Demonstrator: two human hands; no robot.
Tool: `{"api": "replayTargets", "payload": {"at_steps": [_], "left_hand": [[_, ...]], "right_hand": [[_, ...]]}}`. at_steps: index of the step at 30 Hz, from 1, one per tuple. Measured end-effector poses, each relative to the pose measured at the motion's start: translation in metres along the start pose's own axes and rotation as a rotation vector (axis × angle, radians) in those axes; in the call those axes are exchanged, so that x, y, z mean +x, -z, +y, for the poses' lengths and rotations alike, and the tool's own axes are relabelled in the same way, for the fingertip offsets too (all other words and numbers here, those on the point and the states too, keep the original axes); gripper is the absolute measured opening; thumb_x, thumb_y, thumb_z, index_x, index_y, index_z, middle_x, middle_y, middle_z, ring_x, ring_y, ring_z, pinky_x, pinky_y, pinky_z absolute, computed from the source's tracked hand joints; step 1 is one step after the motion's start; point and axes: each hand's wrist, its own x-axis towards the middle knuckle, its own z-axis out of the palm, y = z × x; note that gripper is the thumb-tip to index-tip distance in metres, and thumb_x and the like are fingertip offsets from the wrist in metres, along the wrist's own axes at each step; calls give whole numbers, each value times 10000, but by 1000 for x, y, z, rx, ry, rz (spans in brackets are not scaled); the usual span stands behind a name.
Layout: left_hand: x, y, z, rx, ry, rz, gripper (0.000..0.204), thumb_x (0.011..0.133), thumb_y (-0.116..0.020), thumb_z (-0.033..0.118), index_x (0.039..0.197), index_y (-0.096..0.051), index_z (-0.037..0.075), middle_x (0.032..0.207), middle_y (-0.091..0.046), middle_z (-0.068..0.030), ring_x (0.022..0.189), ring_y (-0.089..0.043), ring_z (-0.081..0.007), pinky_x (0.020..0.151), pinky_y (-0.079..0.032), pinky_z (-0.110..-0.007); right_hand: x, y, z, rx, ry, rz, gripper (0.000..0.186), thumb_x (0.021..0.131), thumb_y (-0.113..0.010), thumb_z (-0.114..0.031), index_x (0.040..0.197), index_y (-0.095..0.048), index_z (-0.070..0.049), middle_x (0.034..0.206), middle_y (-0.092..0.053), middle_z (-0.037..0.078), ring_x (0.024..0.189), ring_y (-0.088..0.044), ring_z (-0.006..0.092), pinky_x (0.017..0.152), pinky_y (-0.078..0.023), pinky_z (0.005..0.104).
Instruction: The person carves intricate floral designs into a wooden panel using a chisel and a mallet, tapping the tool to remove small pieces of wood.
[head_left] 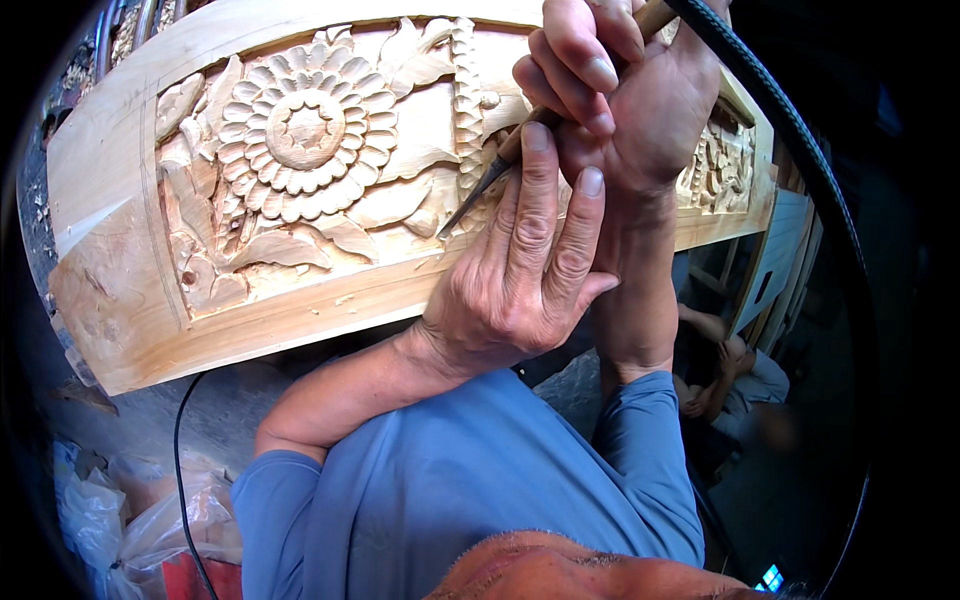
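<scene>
A pale wooden panel (120, 320) carries a carved round flower, leaves and a vertical beaded band. My right hand (650, 110) grips a wooden-handled carving tool (522, 140) from above; its dark narrow blade points down-left onto the carving, just below the beaded band. My left hand (520, 270) lies over the panel with its fingers stretched out, the middle fingertip touching the tool near the lower end of the handle. Part of the carving is hidden under both hands.
A thick dark cable (810, 140) arches down the right side. A thin cord (180, 470) hangs at lower left beside plastic bags (140, 510). Boards (780, 250) lean at right; another person (745, 385) sits below them. Wood shavings lie behind the panel.
</scene>
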Motion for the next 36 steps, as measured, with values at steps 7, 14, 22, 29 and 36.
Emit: {"api": "replayTargets", "payload": {"at_steps": [7, 14, 22, 29, 36], "left_hand": [[-1, -6, -4, 17, 15, 82, 888, 786, -852, 343, 1439, -509, -152, 1392, -457, -544, 1258, -605, -588, 991, -595, -519], [1, 3, -1, 27, 52, 41, 861, 799, -850, 317, 1439, -511, -149, 1409, -427, -555, 1279, -585, -598, 987, -593, -528], [-14, 6, -2, 17, -92, 37, 546, 929, -714, 167, 1408, -589, -62, 1407, -578, -389, 1226, -670, -497, 943, -627, -469], [-53, 30, -2, -209, -591, 62, 224, 931, -625, 119, 1063, -728, -30, 966, -758, -195, 695, -720, -238, 639, -587, -295], [-38, 82, -16, 347, -167, -61, 251, 991, -731, 326, 1082, -761, 94, 1098, -787, -76, 917, -694, -169, 787, -506, -276]], "right_hand": [[10, 2, 7, 10, -116, -165, 722, 1006, -380, -804, 647, -382, -177, 488, -464, 87, 336, -397, 145, 322, -310, 286], [17, 3, 14, 53, -266, -440, 719, 1011, -366, -802, 658, -392, -176, 490, -472, 99, 329, -391, 138, 321, -318, 288], [25, -8, 8, 94, -267, -625, 724, 1020, -325, -802, 670, -398, -173, 488, -474, 110, 323, -393, 137, 324, -332, 294], [14, 29, -59, 68, -104, -728, 613, 1061, -441, -680, 803, -508, -127, 648, -595, 32, 354, -447, 29, 376, -338, 136], [3, 54, -58, 49, -33, -611, 661, 1082, -294, -704, 786, -460, -137, 663, -573, 30, 369, -387, 57, 415, -304, 190]]}}
